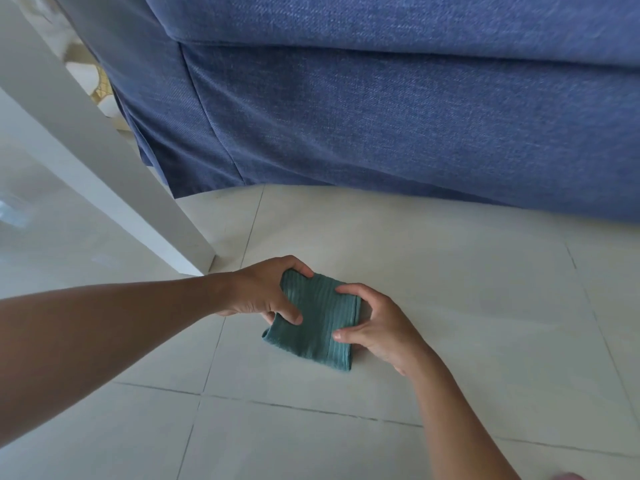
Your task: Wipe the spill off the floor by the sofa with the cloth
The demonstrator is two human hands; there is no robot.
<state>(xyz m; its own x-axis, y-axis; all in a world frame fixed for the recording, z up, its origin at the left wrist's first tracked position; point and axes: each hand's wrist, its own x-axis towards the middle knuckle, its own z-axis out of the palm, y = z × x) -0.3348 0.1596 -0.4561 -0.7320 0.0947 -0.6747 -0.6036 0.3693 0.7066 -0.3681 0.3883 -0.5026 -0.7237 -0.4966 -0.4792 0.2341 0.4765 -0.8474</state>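
Note:
A folded teal ribbed cloth (317,322) sits just above or on the pale tiled floor (467,306), a short way in front of the blue sofa (398,116). My left hand (266,292) grips its left edge, thumb on top near the lower corner and fingers curled over the upper corner. My right hand (377,327) pinches its right edge between thumb and fingers. No spill is visible on the tiles.
A white table leg (114,181) slants down to the floor just left of my left hand. The sofa's fabric skirt reaches the floor across the top of the view. Dark grout lines cross the tiles below the cloth.

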